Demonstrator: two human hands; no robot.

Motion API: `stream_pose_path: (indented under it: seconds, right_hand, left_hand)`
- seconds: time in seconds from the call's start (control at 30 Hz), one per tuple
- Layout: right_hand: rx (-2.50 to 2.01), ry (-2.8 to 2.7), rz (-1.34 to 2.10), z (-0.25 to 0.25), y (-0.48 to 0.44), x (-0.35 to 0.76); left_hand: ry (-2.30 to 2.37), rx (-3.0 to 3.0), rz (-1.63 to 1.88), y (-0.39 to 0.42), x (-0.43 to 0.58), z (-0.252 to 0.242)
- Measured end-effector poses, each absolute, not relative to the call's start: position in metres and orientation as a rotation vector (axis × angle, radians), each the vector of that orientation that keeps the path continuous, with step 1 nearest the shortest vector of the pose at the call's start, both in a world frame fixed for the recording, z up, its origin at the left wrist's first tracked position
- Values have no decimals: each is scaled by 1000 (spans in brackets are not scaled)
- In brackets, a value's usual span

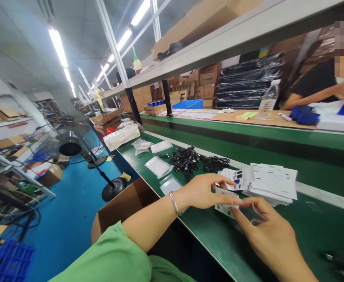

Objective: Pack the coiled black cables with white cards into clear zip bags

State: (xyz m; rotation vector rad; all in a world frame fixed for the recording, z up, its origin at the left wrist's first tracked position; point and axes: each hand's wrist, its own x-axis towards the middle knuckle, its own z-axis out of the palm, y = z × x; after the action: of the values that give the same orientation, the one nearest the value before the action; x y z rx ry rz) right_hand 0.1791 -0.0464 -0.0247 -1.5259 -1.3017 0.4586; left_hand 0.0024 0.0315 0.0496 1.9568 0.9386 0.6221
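Note:
My left hand (205,191), with a bracelet at the wrist, pinches a white printed leaflet (223,210) over the green bench. Close beside it, my right hand (270,229) is closed on a clear plastic bag (250,213); the fingertips of both hands nearly meet at the leaflet's edge. Whether the leaflet is partly inside the bag I cannot tell. Just beyond the hands lies a stack of white printed leaflets (273,180). Further left are bundles of black cables (185,160), and flat clear bags (171,185) lie partly behind my left forearm.
White packets (159,167) lie on the green bench (315,239). An open cardboard box (122,207) stands against its edge. A floor fan (72,147) is at left. Across the bench are a plastic bottle (268,100) and a co-worker's arm (313,98). Dark items sit bottom right.

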Motion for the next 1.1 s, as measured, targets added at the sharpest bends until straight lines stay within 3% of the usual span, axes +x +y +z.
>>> stream_pose_path:
  seconds: [0.07, 0.3, 0.8, 1.1]
  right_hand:
    - [-1512, -1364, 413, -30, -45, 180]
    - [-1460, -1633, 350, -42, -31, 194]
    - [-1433, -1789, 126, -51, -31, 186]
    - [-1483, -1856, 224, -57, -24, 197]
  left_hand:
    - [936, 1973, 496, 36, 2, 53]
    - [1078, 1473, 681, 30, -1, 69]
    - [1281, 1510, 494, 10, 21, 66]
    - [1209, 1351, 595, 10, 30, 46]
